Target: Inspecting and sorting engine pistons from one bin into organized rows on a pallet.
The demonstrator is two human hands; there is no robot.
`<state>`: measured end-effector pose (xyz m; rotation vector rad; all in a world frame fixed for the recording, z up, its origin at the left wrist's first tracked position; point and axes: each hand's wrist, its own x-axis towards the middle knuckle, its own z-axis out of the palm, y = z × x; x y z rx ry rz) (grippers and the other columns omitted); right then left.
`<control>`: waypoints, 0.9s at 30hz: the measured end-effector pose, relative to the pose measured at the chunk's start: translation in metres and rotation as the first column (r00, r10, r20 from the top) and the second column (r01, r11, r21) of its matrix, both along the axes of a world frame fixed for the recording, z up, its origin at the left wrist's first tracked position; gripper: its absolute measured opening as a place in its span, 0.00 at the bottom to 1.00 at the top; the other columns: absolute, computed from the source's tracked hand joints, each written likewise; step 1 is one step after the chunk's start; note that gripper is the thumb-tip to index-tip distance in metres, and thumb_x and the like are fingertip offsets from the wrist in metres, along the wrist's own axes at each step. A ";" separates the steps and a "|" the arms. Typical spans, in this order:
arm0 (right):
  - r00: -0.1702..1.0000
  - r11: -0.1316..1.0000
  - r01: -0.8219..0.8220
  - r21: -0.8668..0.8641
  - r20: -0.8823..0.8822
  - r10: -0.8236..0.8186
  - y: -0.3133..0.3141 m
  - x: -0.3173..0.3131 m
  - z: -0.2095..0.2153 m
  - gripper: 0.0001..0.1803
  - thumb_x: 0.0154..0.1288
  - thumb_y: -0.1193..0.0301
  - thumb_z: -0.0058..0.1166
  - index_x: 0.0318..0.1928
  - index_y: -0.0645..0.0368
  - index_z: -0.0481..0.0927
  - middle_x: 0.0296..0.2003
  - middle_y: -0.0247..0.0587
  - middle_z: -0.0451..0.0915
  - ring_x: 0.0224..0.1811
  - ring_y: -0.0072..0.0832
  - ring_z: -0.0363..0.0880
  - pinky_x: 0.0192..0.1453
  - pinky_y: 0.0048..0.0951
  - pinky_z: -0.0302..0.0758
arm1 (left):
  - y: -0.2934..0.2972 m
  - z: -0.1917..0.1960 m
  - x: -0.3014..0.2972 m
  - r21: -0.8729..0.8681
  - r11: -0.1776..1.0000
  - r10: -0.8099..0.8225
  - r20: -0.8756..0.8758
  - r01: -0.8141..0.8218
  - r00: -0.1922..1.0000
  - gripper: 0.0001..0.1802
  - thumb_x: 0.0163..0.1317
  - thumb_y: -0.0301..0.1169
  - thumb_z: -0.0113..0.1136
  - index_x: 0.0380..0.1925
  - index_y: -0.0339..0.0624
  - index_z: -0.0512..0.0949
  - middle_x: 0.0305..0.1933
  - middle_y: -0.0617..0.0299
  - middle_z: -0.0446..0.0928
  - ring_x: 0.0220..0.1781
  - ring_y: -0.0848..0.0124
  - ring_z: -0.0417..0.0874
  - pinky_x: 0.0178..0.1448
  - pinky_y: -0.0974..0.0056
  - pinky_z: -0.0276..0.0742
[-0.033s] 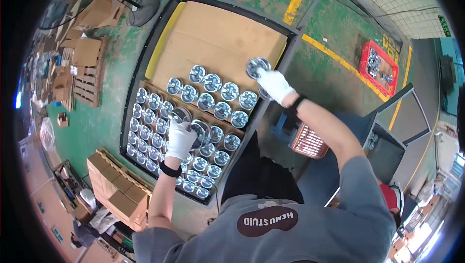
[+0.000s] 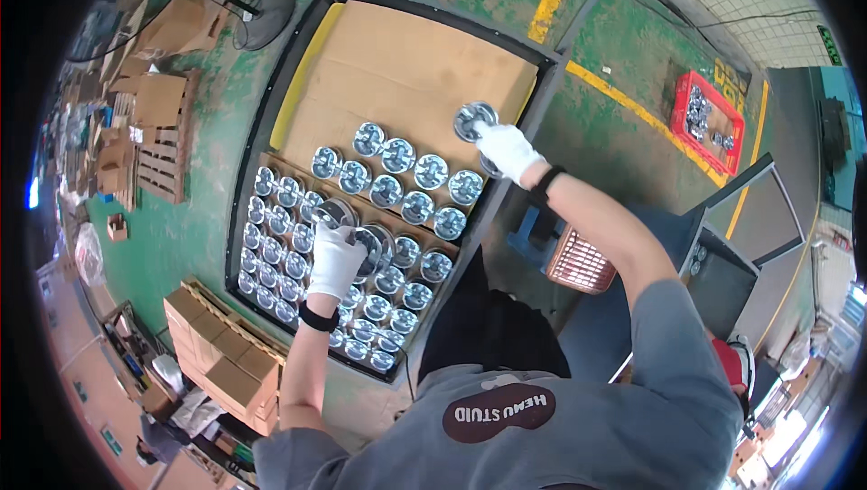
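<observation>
Both my hands wear white gloves. My right hand [image 2: 510, 152] is closed on a shiny round metal piston [image 2: 475, 121], held over the right side of the cardboard sheet [image 2: 415, 56]. Another piston [image 2: 489, 166] shows partly under that hand. My left hand [image 2: 334, 262] is closed over the near rows, gripping a piston [image 2: 334, 215] that looks larger and higher than those around it. A second raised piston [image 2: 370, 251] sits against its fingers on the right; the exact grip is hidden. Several more pistons [image 2: 397, 156] stand in rows on cardboard inside a black-rimmed bin [image 2: 257, 111].
An orange-brown plastic basket [image 2: 579, 261] stands right of my legs. Farther right, a red crate [image 2: 707, 124] holds metal parts on the green floor. Stacked cartons [image 2: 221, 354] are at the near left, a wooden pallet [image 2: 167, 160] farther off. A metal frame rail [image 2: 506, 192] borders the bin.
My right hand has shifted very slightly to the left with its piston. My left hand stays in place.
</observation>
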<state>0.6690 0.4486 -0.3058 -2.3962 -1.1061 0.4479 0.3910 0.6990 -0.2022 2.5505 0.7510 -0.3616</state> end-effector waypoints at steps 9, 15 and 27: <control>0.976 0.928 -0.217 -0.304 -0.053 0.211 0.041 0.017 -0.119 0.12 0.67 0.69 0.44 0.42 0.55 0.81 0.35 0.55 0.84 0.39 0.50 0.84 0.46 0.49 0.79 | 0.062 -0.028 0.087 -0.026 1.000 0.020 0.115 -0.017 0.993 0.16 0.47 0.30 0.61 0.36 0.32 0.84 0.50 0.28 0.72 0.50 0.40 0.77 0.62 0.53 0.72; 0.993 0.906 -0.117 -0.407 -0.016 0.121 0.037 -0.003 -0.116 0.17 0.68 0.67 0.45 0.55 0.51 0.75 0.35 0.56 0.82 0.39 0.47 0.83 0.45 0.46 0.80 | 0.081 -0.122 0.187 0.163 0.950 -0.288 0.119 0.268 0.950 0.11 0.47 0.30 0.59 0.27 0.34 0.84 0.34 0.38 0.81 0.42 0.44 0.79 0.54 0.53 0.74; 0.984 0.960 0.175 -0.216 0.048 -0.169 -0.074 -0.073 0.042 0.11 0.58 0.73 0.55 0.42 0.55 0.82 0.62 0.45 0.71 0.42 0.42 0.82 0.42 0.38 0.82 | 0.014 -0.199 0.286 0.231 0.888 -0.279 -0.418 0.398 0.865 0.20 0.62 0.38 0.53 0.47 0.39 0.83 0.54 0.47 0.80 0.57 0.51 0.80 0.58 0.53 0.75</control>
